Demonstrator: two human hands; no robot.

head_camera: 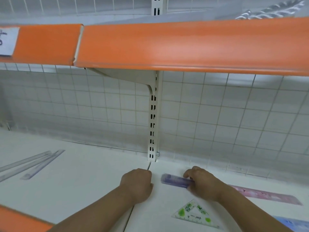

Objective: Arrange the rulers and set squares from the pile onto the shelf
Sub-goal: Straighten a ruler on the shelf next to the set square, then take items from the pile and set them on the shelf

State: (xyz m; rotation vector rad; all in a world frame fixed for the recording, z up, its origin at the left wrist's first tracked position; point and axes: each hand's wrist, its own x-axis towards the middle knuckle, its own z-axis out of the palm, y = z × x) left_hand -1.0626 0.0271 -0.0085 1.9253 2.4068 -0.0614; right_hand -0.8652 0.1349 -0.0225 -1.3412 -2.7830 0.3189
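On the white shelf (93, 178) my right hand (203, 182) holds the right end of a purple ruler (173, 180) that lies flat near the back wall. My left hand (138, 185) rests on the shelf to its left with fingers curled under, nothing seen in it. A clear set square with green prints (194, 214) lies in front of my right hand. A pink ruler (265, 195) lies to the right. A blue ruler (294, 223) shows at the bottom right corner. Several clear rulers (33, 164) lie at the left.
An orange-edged upper shelf (184, 46) hangs overhead. A slotted white upright (153, 124) and wire grid backing (234, 118) close the back. An orange shelf lip (20, 220) runs along the front left. A paper label (7, 41) sticks on the upper edge.
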